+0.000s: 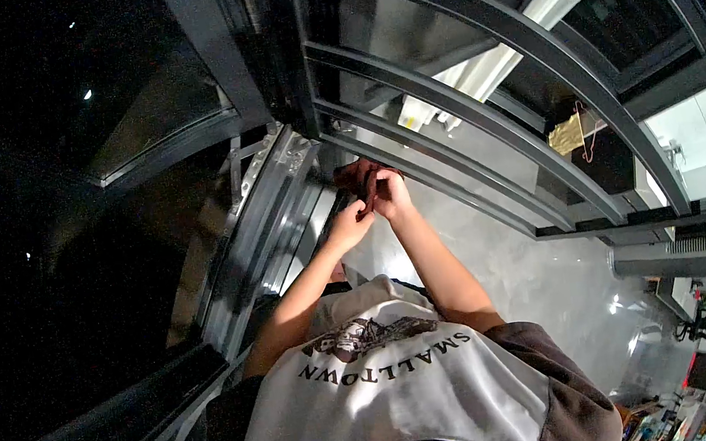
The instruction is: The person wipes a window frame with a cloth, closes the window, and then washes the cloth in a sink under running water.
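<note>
A dark reddish-brown cloth (354,174) is bunched up between my two hands, in front of my body. My left hand (352,226) has its fingers closed on the lower edge of the cloth. Slightly higher and to the right, my right hand (390,196) pinches the same cloth, fingers pressed together. Folds hide part of the fingertips. What kind of cloth it is, I cannot make out.
Dark metal rails (465,134) curve above and to the right of my hands. On the left runs a metal window or door frame (257,223), with darkness beyond. Below lies a shiny grey floor (518,289). A clothes hanger (589,137) shows at the right.
</note>
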`<state>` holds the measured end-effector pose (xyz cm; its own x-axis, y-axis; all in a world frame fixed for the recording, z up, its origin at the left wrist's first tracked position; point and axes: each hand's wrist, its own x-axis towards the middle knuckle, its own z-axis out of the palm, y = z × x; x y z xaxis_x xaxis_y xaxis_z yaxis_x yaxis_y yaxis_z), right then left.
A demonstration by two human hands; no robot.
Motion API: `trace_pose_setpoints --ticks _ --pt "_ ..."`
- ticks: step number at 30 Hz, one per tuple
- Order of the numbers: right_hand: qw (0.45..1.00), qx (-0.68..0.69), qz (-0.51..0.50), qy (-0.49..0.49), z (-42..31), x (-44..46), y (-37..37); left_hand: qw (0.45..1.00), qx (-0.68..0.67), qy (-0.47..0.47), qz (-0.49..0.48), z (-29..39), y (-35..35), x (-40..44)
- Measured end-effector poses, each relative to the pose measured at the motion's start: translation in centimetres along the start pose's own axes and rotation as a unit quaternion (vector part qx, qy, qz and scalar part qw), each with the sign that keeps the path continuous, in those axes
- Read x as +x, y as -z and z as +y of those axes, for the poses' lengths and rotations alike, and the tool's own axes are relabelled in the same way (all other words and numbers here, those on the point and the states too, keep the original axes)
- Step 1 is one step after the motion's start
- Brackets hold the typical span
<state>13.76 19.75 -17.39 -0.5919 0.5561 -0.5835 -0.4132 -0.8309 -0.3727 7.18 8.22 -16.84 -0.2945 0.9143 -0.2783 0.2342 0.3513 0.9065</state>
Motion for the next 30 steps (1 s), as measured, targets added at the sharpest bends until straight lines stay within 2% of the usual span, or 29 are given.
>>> trace_pose_setpoints --ticks 4,6,7,8,10,11,12,14,15,16,18,20,21,22,23,24,27,30 --pt "0.997 -0.036 -0.065 -0.032 2.0 4.4 -0.4 0.997 -0.007 -0.019 0.074 -1.9 2.7 0.4" --pt "0.995 -0.059 -0.002 -0.080 1.7 3.8 -1.5 0.996 -0.030 -0.012 0.086 -1.5 3.3 -0.4" --pt "0.993 -0.075 -0.057 -0.073 2.0 3.9 -2.2 0.996 -0.038 0.002 0.081 -2.1 3.8 -0.1" --pt "0.989 -0.120 -0.034 -0.078 2.2 4.0 -2.8 0.996 -0.006 -0.005 0.086 -2.5 4.2 -0.1" --pt "0.980 -0.175 -0.049 -0.076 2.7 3.6 -3.3 0.998 -0.031 0.011 0.057 -2.5 5.1 -0.8" --pt "0.983 -0.160 -0.073 -0.061 2.9 3.2 -3.0 0.998 -0.005 -0.004 0.060 -2.7 5.4 -1.1" --pt "0.979 -0.096 -0.154 -0.094 3.3 4.3 -0.8 0.999 0.009 -0.008 0.040 -1.1 6.2 -2.1" --pt "0.958 -0.042 -0.259 -0.118 2.2 0.5 -1.6 0.999 -0.023 -0.021 0.026 0.3 6.1 -3.6" --pt "0.961 -0.058 -0.252 -0.102 2.0 -1.1 -2.7 0.997 -0.037 -0.064 0.034 1.4 6.3 -4.6" --pt "0.937 -0.033 -0.326 -0.121 1.8 -1.6 -2.2 0.996 -0.069 -0.063 -0.004 2.0 6.4 -5.2" --pt "0.968 -0.084 -0.201 -0.122 1.5 -2.8 -1.7 0.983 0.000 -0.178 0.038 3.7 6.7 -6.8" --pt "0.964 -0.135 -0.214 -0.082 1.8 -4.0 -2.6 0.980 -0.078 -0.181 0.018 5.4 6.5 -7.8" --pt "0.946 -0.277 -0.167 -0.032 2.1 -4.5 -3.0 0.982 -0.088 -0.164 -0.002 6.7 6.1 -8.2" --pt "0.903 -0.415 -0.111 0.002 2.4 -5.0 -3.3 0.984 -0.098 -0.149 -0.019 7.3 5.9 -8.2" --pt "0.865 -0.488 -0.114 0.034 3.3 -5.2 -3.8 0.979 -0.135 -0.148 -0.028 7.3 5.2 -8.0" --pt "0.842 -0.511 -0.157 0.065 4.0 -5.5 -4.3 0.971 -0.175 -0.156 -0.038 8.4 5.0 -8.0" --pt "0.816 -0.404 -0.395 0.124 4.9 -6.2 -6.3 0.980 -0.043 -0.188 -0.044 10.8 5.9 -8.5" --pt "0.776 -0.313 -0.529 0.142 3.9 -7.1 -8.3 0.968 0.018 -0.224 -0.110 12.1 8.4 -8.4"
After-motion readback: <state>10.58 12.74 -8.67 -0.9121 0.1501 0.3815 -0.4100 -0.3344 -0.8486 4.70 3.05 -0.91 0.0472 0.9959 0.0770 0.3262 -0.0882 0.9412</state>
